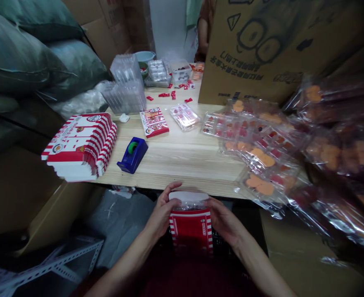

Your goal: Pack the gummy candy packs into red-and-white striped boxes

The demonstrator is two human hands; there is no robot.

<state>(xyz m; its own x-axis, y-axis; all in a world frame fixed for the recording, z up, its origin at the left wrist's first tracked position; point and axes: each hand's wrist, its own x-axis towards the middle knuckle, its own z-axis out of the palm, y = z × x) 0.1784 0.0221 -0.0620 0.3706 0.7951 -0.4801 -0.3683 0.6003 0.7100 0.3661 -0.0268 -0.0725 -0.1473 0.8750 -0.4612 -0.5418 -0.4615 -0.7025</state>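
Note:
Between my two hands, in front of the table's near edge, is a red and white striped box (190,231). Its white top flap stands up, and clear plastic (190,203) shows at its mouth. My left hand (165,208) grips the box's upper left side, thumb at the mouth and index finger stretched past the flap. On the upper right side my right hand (222,218) holds the same box, its fingers partly hidden. On the table beyond lie a printed box (154,122) with windows and a clear tray pack (185,116). A blue tape dispenser (133,155) stands to the left.
Flat printed boxes (79,140) are stacked at the left edge. Clear trays (126,84) stand behind them, near scattered red packets (173,95). Bagged orange and red pieces (259,156) cover the right side, below a large carton (256,53). A person's arm (203,33) shows behind it.

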